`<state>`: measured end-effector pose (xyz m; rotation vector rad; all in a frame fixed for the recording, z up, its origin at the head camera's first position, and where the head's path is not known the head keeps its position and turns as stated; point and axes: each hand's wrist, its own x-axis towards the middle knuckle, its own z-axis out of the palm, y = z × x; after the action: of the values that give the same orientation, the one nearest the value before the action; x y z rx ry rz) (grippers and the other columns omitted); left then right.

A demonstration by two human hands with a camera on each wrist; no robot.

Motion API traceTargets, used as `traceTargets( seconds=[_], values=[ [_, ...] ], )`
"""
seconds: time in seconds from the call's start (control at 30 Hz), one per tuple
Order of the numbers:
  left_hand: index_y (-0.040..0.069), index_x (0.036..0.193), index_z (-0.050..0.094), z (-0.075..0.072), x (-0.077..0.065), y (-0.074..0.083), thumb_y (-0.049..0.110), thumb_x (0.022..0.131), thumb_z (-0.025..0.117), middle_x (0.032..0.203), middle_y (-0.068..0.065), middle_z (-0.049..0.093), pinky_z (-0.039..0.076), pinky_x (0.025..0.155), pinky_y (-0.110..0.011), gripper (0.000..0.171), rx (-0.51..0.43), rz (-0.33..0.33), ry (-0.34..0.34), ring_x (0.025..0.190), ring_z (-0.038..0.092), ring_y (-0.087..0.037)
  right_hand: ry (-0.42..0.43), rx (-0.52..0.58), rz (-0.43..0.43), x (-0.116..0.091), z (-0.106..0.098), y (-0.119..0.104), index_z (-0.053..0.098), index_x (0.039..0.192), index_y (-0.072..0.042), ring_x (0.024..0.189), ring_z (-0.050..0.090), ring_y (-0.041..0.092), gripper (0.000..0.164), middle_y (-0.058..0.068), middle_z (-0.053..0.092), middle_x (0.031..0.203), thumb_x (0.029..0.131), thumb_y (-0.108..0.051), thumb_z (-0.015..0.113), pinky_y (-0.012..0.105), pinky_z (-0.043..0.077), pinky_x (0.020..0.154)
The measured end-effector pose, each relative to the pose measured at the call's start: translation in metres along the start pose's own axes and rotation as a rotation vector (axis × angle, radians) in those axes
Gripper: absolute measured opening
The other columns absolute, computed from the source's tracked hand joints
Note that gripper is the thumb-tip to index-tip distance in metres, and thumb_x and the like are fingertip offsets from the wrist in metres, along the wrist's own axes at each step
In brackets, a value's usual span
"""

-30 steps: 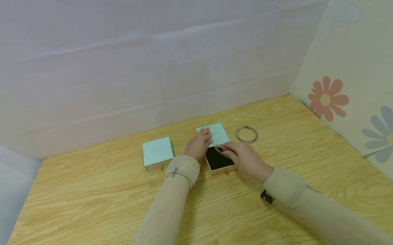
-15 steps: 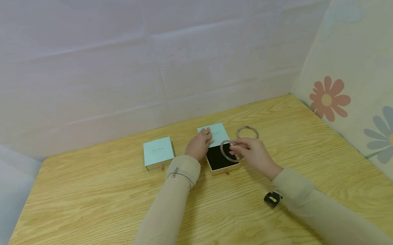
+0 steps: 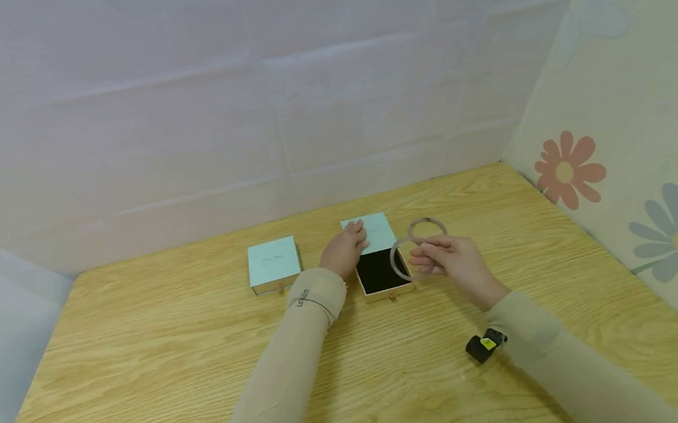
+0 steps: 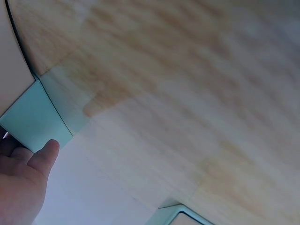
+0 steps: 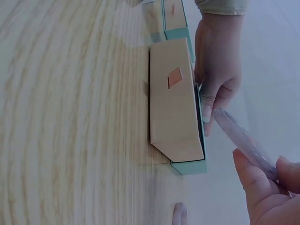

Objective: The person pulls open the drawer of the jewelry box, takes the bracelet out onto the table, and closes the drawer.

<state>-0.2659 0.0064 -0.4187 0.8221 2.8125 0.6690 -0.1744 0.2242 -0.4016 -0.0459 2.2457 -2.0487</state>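
My right hand (image 3: 457,264) pinches a pale, purplish-grey bangle (image 5: 246,144) between thumb and fingertips. In the head view the bangle is tilted up and overlaps the right edge of a pulled-out box drawer (image 3: 389,294) with a black inside. The drawer's light-blue sleeve (image 3: 380,231) lies behind it, and my left hand (image 3: 340,253) rests on that sleeve, fingers over its top and thumb (image 4: 45,157) at its edge in the left wrist view. A second, similar bangle (image 3: 428,219) lies flat on the table to the right of the sleeve.
A second light-blue box (image 3: 272,262), its drawer pushed in, sits left of my left hand. The wooden table (image 3: 169,370) meets a pale cloth wall (image 3: 181,152) behind and a flower-printed wall (image 3: 653,155) at the right. A black device (image 3: 485,346) hangs at my right wrist.
My right hand has lifted the bangle up out of the drawer and moved to the right with it. My left hand has stayed on the sleeve.
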Motion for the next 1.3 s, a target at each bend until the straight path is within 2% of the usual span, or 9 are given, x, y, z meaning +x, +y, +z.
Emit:
traceTargets(
  seconds=[0.17, 0.27, 0.37, 0.57, 0.77, 0.97, 1.07, 1.2, 1.3],
  values=[
    [0.001, 0.146, 0.042, 0.001, 0.000, -0.001, 0.018, 0.105, 0.044, 0.156, -0.013, 0.029, 0.032, 0.116, -0.031, 0.045, -0.003, -0.005, -0.003, 0.145, 0.021, -0.027, 0.015, 0.059, 0.008, -0.003, -0.006, -0.003, 0.044, 0.135, 0.018, 0.093, 0.069, 0.006, 0.042, 0.010, 0.070, 0.106, 0.105, -0.012, 0.045, 0.017, 0.058, 0.077],
    [0.001, 0.146, 0.041, 0.001, 0.000, -0.001, 0.018, 0.105, 0.044, 0.156, -0.012, 0.028, 0.031, 0.116, -0.031, 0.045, 0.004, -0.004, -0.005, 0.145, 0.021, -0.027, 0.023, 0.094, 0.005, -0.004, -0.010, -0.004, 0.042, 0.135, 0.018, 0.093, 0.069, 0.006, 0.043, 0.003, 0.071, 0.101, 0.105, -0.012, 0.046, 0.014, 0.056, 0.070],
    [0.000, 0.146, 0.041, 0.000, 0.000, 0.000, 0.017, 0.105, 0.044, 0.156, -0.013, 0.029, 0.032, 0.116, -0.031, 0.045, 0.003, 0.000, -0.004, 0.145, 0.021, -0.027, 0.028, 0.152, -0.004, -0.004, -0.013, -0.005, 0.039, 0.136, 0.020, 0.092, 0.069, 0.007, 0.044, -0.002, 0.072, 0.097, 0.105, -0.011, 0.045, 0.015, 0.057, 0.070],
    [0.000, 0.145, 0.043, 0.000, 0.001, 0.001, 0.017, 0.105, 0.044, 0.155, -0.013, 0.030, 0.035, 0.114, -0.032, 0.044, 0.001, 0.002, -0.001, 0.145, 0.022, -0.027, 0.032, 0.263, -0.030, -0.005, -0.020, -0.005, 0.036, 0.134, 0.021, 0.089, 0.069, 0.010, 0.045, 0.003, 0.073, 0.098, 0.104, -0.010, 0.047, 0.024, 0.059, 0.082],
    [0.001, 0.145, 0.044, 0.004, 0.003, -0.003, 0.018, 0.105, 0.044, 0.155, -0.014, 0.030, 0.039, 0.112, -0.033, 0.044, 0.018, 0.018, 0.008, 0.145, 0.022, -0.027, 0.057, 0.299, -0.028, -0.005, -0.026, -0.005, 0.040, 0.131, 0.019, 0.087, 0.070, 0.011, 0.043, 0.003, 0.073, 0.094, 0.102, -0.012, 0.051, 0.023, 0.060, 0.078],
    [0.000, 0.145, 0.043, 0.003, 0.003, -0.004, 0.016, 0.105, 0.044, 0.155, -0.014, 0.030, 0.034, 0.115, -0.035, 0.043, -0.001, 0.016, 0.010, 0.145, 0.022, -0.028, 0.070, 0.313, -0.012, -0.003, -0.032, -0.005, 0.035, 0.135, 0.021, 0.085, 0.070, 0.010, 0.050, 0.002, 0.073, 0.093, 0.102, -0.013, 0.052, 0.020, 0.059, 0.076],
    [0.000, 0.145, 0.043, 0.003, 0.003, -0.004, 0.016, 0.105, 0.044, 0.155, -0.014, 0.030, 0.034, 0.115, -0.035, 0.043, 0.005, 0.017, 0.009, 0.145, 0.022, -0.028, 0.079, 0.320, -0.012, -0.003, -0.035, -0.004, 0.039, 0.132, 0.017, 0.086, 0.070, 0.010, 0.046, 0.002, 0.073, 0.094, 0.102, -0.014, 0.052, 0.020, 0.059, 0.077],
    [0.000, 0.145, 0.044, 0.004, 0.003, -0.005, 0.016, 0.105, 0.044, 0.155, -0.014, 0.030, 0.036, 0.114, -0.034, 0.043, 0.007, 0.019, 0.012, 0.145, 0.023, -0.028, 0.085, 0.354, -0.019, -0.003, -0.039, -0.002, 0.050, 0.121, 0.007, 0.087, 0.070, 0.012, 0.029, 0.003, 0.073, 0.094, 0.101, -0.014, 0.054, 0.022, 0.059, 0.079],
    [0.000, 0.145, 0.043, 0.005, 0.003, -0.005, 0.017, 0.105, 0.044, 0.155, -0.014, 0.030, 0.037, 0.113, -0.033, 0.044, 0.004, 0.015, 0.010, 0.145, 0.023, -0.028, 0.083, 0.391, -0.026, -0.003, -0.042, 0.000, 0.052, 0.116, 0.004, 0.088, 0.071, 0.013, 0.023, 0.005, 0.073, 0.094, 0.100, -0.013, 0.054, 0.023, 0.059, 0.080]
  ],
)
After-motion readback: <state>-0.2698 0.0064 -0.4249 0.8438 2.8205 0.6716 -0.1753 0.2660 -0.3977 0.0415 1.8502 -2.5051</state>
